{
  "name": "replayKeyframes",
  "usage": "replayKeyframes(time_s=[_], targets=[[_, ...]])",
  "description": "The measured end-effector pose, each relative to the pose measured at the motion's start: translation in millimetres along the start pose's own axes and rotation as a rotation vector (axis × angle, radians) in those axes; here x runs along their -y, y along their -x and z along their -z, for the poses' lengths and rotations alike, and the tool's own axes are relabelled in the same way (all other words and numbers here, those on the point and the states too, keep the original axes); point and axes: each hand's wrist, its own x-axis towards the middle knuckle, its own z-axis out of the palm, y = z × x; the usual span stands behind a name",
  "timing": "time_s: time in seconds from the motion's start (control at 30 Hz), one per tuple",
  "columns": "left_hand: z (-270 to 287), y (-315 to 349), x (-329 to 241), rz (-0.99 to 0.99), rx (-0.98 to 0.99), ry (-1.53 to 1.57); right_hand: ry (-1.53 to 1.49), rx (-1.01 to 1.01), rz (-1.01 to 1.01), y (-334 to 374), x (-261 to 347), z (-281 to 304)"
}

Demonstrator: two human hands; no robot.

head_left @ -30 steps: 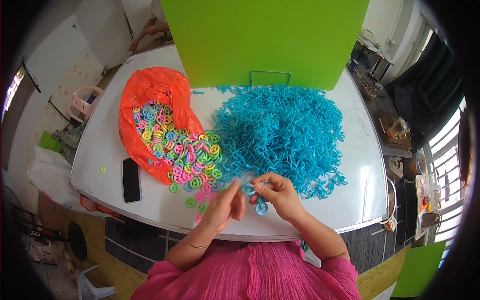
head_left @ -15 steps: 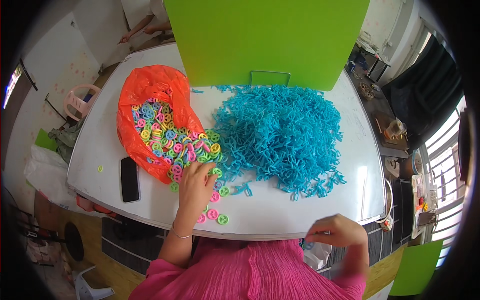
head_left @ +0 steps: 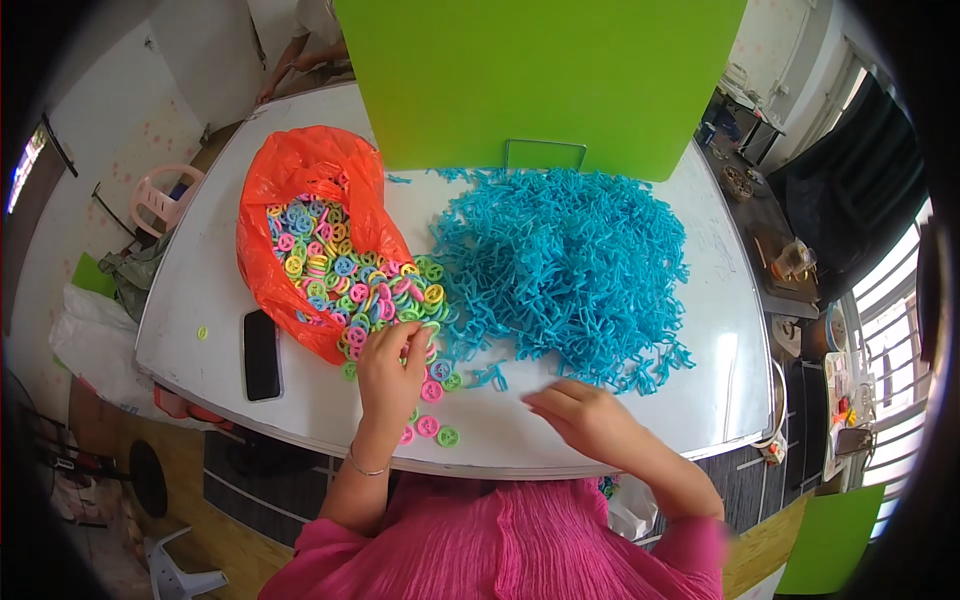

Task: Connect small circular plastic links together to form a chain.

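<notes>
My left hand [head_left: 393, 370] reaches the near edge of a heap of small plastic wheels [head_left: 365, 290] in pink, green, yellow and blue. Its thumb and fingers pinch a green wheel [head_left: 431, 327] at that edge. The heap spills out of a red plastic bag [head_left: 265, 255]. My right hand [head_left: 590, 418] hovers over the near part of the table, fingers stretched leftward, with nothing visible in them. Closest to it is a loose blue plastic piece [head_left: 490, 377], in front of a large pile of such blue pieces [head_left: 560, 270].
A phone [head_left: 262, 355] lies on the white table [head_left: 190, 300] left of the bag. Loose wheels [head_left: 428, 426] lie near the front edge. A green panel [head_left: 540, 80] with a metal wire stand [head_left: 545, 142] rises behind the pile. Another person's arm [head_left: 285, 70] shows at far left.
My right hand has come up from the table's front edge and moved left over the tabletop, its fingers straightening. My left hand stays at the wheels, its fingertips shifting slightly.
</notes>
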Motion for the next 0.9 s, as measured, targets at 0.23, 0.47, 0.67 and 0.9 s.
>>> replayKeyframes(time_s=[0.23,0.47,0.67,0.9], targets=[[-5,14,-8,0.100,-0.026,0.279,0.184,0.099,-0.147,-43,-19,-62],[-13,30,-12,0.301,0.201,0.523,-0.183,0.047,-0.338,-25,-10,-37],[-31,49,-40,0.348,0.206,0.699,-1.079,-0.280,-0.625,-7,2,-40],[-41,58,-45,0.212,0.169,0.712,-1.254,-0.462,-0.577,-13,9,-60]])
